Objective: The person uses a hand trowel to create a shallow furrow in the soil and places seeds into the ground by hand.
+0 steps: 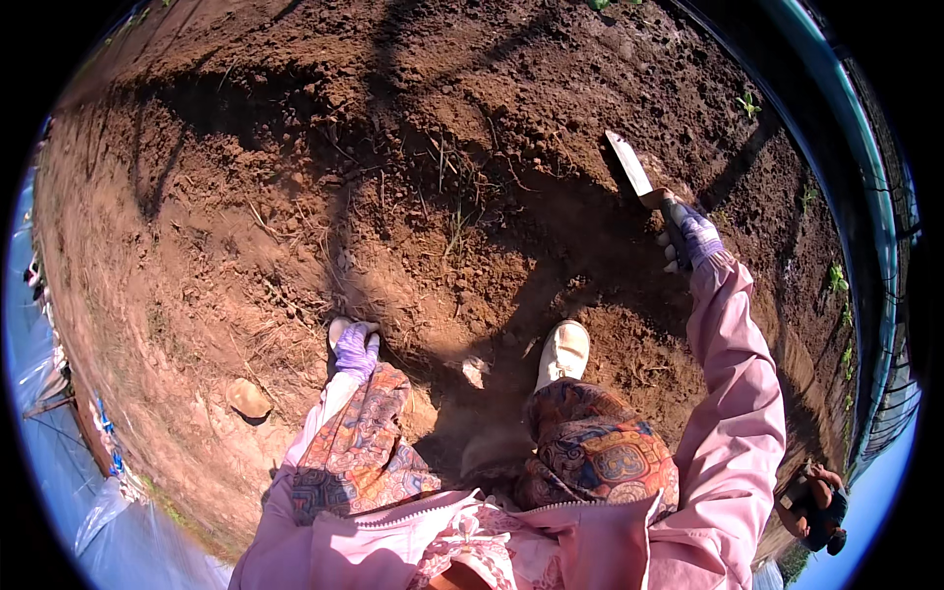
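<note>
My right hand (690, 232), in a purple and white glove, grips the dark handle of a hand tool at the right. The tool's flat metal blade (631, 164) points up and left, low over dark, crumbly soil (590, 88). Under the blade's lower end is a rust-brown part by the handle. My left hand (358, 350), in a similar glove, rests at my left knee, over the patterned trousers (361, 442) and near the tip of the left shoe. I cannot see anything held in it. Dry roots and grass stalks (457, 173) lie in the soil ahead.
A light stone (248, 399) lies on the ground at left; a pale lump (474, 371) sits between my feet, beside the white right shoe (566, 350). Small green plants (837, 278) line the right, by a bluish pipe (870, 147). Another person (815, 505) is at lower right. Plastic sheeting (140, 523) shows at lower left.
</note>
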{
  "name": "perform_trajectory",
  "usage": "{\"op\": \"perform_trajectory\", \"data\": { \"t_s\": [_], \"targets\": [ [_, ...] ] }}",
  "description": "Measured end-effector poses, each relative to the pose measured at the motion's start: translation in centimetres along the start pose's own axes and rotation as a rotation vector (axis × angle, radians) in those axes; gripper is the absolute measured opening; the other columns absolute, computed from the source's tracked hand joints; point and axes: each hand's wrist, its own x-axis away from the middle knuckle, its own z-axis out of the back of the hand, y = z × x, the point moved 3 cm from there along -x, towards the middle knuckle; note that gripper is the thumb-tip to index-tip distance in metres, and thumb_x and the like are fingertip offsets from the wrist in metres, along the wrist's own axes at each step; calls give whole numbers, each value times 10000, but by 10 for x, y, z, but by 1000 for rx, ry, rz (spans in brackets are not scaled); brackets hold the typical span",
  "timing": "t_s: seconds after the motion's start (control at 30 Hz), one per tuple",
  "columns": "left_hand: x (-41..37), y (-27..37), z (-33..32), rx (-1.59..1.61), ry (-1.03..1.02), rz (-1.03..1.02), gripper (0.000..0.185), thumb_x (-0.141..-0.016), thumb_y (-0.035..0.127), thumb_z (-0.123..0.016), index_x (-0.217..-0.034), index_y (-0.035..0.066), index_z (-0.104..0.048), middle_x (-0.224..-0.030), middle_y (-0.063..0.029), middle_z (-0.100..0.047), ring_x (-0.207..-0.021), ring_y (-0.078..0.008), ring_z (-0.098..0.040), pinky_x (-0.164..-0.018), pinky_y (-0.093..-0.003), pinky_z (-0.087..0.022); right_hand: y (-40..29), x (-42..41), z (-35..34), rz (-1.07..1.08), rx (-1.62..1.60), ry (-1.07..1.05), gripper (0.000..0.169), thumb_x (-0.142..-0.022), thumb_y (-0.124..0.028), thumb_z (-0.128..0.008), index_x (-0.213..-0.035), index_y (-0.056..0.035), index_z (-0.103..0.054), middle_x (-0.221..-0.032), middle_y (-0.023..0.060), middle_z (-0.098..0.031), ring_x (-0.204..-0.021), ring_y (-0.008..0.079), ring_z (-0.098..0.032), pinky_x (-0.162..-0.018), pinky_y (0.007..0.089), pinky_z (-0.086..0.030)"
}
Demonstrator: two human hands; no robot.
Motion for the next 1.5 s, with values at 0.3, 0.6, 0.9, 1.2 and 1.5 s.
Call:
{"op": "perform_trajectory", "data": {
  "t_s": [0.3, 0.6, 0.9, 1.2, 1.5],
  "targets": [
    [7, -13, -1, 11, 4, 8, 168, -716, 94, -583, -883, 71, -588, -838, -111, -581, -817, -284, -553, -756, -349, -430, -17, 9, -23, 11, 119, -102, 448, -812, -415, -523, -1211, -227, -446, -637, 52, -537, -417, 118, -466, -343, 267, -433],
    [7, -15, -5, 28, 2, 20, 164, -719, 82, -586, -881, 62, -582, -849, -112, -579, -832, -281, -549, -775, -347, -421, -25, 21, -7, 37, 154, -187, 414, -828, -396, -505, -1197, -212, -471, -590, 45, -532, -408, 118, -464, -326, 268, -416],
    [7, -18, -4, 46, -23, -26, 162, -707, 83, -581, -868, 62, -584, -805, -107, -582, -808, -282, -552, -759, -353, -427, 26, 22, 49, -20, 58, 14, 390, -824, -402, -509, -1162, -209, -501, -606, 24, -509, -411, 118, -444, -342, 264, -413],
    [6, -17, -11, 27, -50, 9, 177, -722, 64, -571, -899, 54, -575, -867, -121, -572, -850, -292, -539, -770, -363, -418, 55, 37, 106, -187, -3, 207, 453, -783, -543, -478, -904, -118, -581, -568, 26, -471, -412, 139, -439, -334, 280, -394],
    [4, -22, -11, 31, -24, 2, 174, -712, 71, -582, -886, 54, -578, -847, -113, -578, -817, -281, -554, -756, -343, -432, 92, 31, 138, -156, -357, 382, 485, -727, -615, -502, -785, -135, -542, -537, 32, -451, -394, 150, -436, -339, 294, -357]
  ]
}}
